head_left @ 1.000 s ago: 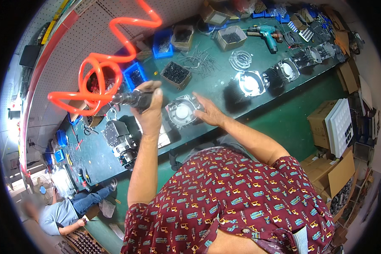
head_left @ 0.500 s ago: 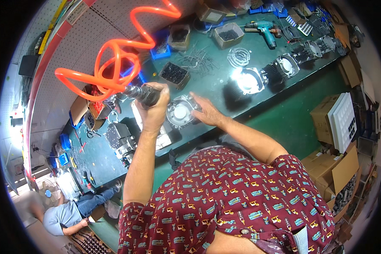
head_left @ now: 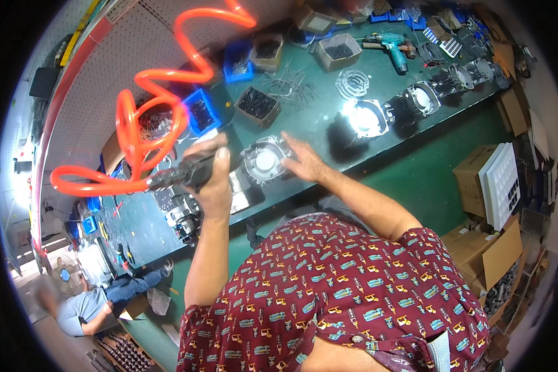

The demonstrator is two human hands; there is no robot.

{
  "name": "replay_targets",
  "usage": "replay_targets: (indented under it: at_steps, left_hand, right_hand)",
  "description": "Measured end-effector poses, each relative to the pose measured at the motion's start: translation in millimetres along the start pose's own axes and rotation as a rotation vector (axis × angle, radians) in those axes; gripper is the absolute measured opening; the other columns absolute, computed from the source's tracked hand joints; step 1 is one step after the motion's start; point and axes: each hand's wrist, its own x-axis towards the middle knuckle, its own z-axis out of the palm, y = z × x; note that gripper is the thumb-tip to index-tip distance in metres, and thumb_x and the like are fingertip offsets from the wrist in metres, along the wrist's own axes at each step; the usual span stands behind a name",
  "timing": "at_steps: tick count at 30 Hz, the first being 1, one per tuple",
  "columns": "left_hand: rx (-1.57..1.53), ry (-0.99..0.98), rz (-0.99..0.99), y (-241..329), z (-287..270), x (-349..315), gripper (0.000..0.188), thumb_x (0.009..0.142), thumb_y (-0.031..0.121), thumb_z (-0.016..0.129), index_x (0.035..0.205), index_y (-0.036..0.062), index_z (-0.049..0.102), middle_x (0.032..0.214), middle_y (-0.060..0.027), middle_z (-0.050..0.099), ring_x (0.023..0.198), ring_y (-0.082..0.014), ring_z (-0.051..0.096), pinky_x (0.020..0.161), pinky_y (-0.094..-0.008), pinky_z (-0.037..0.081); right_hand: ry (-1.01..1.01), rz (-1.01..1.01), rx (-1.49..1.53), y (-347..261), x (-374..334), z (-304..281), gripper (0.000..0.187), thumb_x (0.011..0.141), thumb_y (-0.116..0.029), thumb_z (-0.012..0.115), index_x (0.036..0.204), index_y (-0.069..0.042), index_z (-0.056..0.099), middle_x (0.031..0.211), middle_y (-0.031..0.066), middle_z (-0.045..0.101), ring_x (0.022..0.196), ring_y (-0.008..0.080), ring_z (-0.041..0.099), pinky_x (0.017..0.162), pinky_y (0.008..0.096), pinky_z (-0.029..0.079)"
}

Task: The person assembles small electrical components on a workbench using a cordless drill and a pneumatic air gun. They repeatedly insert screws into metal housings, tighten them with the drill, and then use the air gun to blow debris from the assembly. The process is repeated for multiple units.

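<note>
My left hand [head_left: 212, 183] is closed around a black air screwdriver [head_left: 192, 170], slightly smeared by motion. The tool lies tilted across my fist, and an orange coiled air hose [head_left: 127, 111] joins its left end. Just to the right, a round silver metal housing [head_left: 252, 168] with a white disc [head_left: 266, 161] in its middle sits on the bench. My right hand [head_left: 305, 162] grips the housing's right rim, thumb and fingers apart along it. The tool's working tip is hidden by my left hand.
Boxes of black screws [head_left: 257, 105] and a blue bin [head_left: 199, 111] stand behind. Rightward, finned motor housings [head_left: 421, 99] line the green bench [head_left: 310, 115], with a teal cordless drill [head_left: 393, 51] farther back. A person [head_left: 80, 310] sits at lower left. Cartons [head_left: 471, 254] stand at right.
My left hand has moved left and down with the air screwdriver, and the orange hose has swung left. The right hand and the housing have stayed nearly in place.
</note>
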Motion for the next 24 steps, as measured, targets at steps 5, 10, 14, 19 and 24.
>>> replay_targets:
  at_steps: [5,10,14,19,24]
  left_hand:
    - [-0.022,0.069,-0.097,14.2,-15.7,-40.3,0.023,0.09,-0.002,0.063,0.111,0.0013,0.054,0.106,-0.0163,0.067,0.105,-0.0258,0.066,0.101,-0.044,0.049]
    - [-0.051,0.143,-0.075,2.3,-13.1,-55.9,0.022,0.09,-0.001,0.064,0.109,-0.0001,0.055,0.104,-0.016,0.068,0.103,-0.0266,0.066,0.1,-0.0444,0.05]
    - [0.009,0.177,-0.072,-2.5,-12.5,-60.5,0.022,0.09,-0.001,0.064,0.109,0.0004,0.055,0.104,-0.0146,0.068,0.102,-0.0257,0.066,0.1,-0.0442,0.05]
    - [0.039,0.125,-0.093,0.6,-8.6,-64.1,0.027,0.089,-0.002,0.066,0.112,0.0002,0.054,0.107,-0.0144,0.068,0.107,-0.0253,0.065,0.1,-0.0415,0.05]
    - [0.118,-0.161,-0.08,11.1,5.2,-67.0,0.034,0.085,-0.006,0.067,0.118,-0.0018,0.057,0.117,-0.017,0.067,0.118,-0.0267,0.062,0.107,-0.041,0.046]
  right_hand:
    - [-0.001,-0.021,-0.005,-5.1,-0.5,-0.8,0.08,0.088,-0.026,0.065,0.154,0.0,0.029,0.148,0.0284,0.044,0.136,0.044,0.042,0.116,0.0458,0.032]
    - [-0.006,-0.024,0.006,-1.4,1.7,0.1,0.079,0.089,-0.028,0.063,0.154,0.001,0.029,0.149,0.0285,0.043,0.136,0.0436,0.042,0.116,0.0458,0.032]
    - [-0.012,-0.006,-0.004,-7.4,0.8,-2.9,0.078,0.089,-0.027,0.063,0.153,0.001,0.029,0.149,0.0284,0.043,0.136,0.0436,0.042,0.116,0.0459,0.032]
    - [0.002,-0.008,0.003,-5.8,1.4,-2.0,0.078,0.089,-0.027,0.063,0.154,0.001,0.029,0.149,0.0282,0.043,0.135,0.0434,0.043,0.116,0.0458,0.032]
    - [-0.006,-0.003,-0.018,-2.8,1.7,-1.4,0.077,0.09,-0.031,0.061,0.154,0.0,0.03,0.149,0.0272,0.043,0.134,0.0436,0.043,0.115,0.046,0.032]
